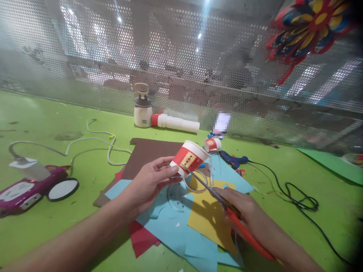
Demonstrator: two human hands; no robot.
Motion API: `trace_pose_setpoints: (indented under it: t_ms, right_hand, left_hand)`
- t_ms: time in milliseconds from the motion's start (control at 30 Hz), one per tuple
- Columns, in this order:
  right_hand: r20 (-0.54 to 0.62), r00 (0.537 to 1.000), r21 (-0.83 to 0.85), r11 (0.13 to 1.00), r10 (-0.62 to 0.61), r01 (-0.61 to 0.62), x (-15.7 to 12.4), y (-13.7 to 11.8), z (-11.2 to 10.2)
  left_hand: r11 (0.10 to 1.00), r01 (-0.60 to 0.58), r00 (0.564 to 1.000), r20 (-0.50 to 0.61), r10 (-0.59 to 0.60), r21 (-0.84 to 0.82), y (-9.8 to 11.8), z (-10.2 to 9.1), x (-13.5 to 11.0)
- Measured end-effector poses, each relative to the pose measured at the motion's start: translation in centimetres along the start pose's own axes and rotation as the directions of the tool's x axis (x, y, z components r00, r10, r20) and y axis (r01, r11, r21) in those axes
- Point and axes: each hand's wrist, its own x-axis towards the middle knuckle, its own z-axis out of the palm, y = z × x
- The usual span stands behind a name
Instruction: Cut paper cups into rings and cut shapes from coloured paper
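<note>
In the middle of the head view my left hand [154,179] is closed round the lower left side of a red and white paper cup [191,156], which is tilted with its mouth up and to the right. My right hand [241,206] grips orange-handled scissors [219,200]. Their blades point up and left, with the tips at the cup's lower wall; whether they cut into it I cannot tell. Beneath both hands lie sheets of blue paper [170,230] and yellow paper [202,217]. A clear protractor [176,197] rests on the blue sheet.
Behind the papers lie a second paper cup [212,144] and a blue glue gun [234,159] with a black cord. A purple power strip [31,190] is at the left. A spray bottle [143,115] and a stack of cups [178,123] line the perforated metal screen [170,49].
</note>
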Motion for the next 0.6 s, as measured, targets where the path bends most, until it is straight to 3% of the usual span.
trace_pose_setpoints:
  t_ms: [233,600]
  right_hand:
    - [0.017,1.000,0.010,1.000,-0.016,0.016,0.0,-0.1,0.2]
    - [0.027,0.998,0.064,0.996,0.057,-0.059,-0.2,-1.1,0.1]
  left_hand:
    - [0.991,-0.081,0.996,-0.022,0.084,0.102,-0.6,0.5,-0.4]
    - [0.994,-0.088,0.995,-0.050,0.091,0.064,-0.9,0.8,-0.6]
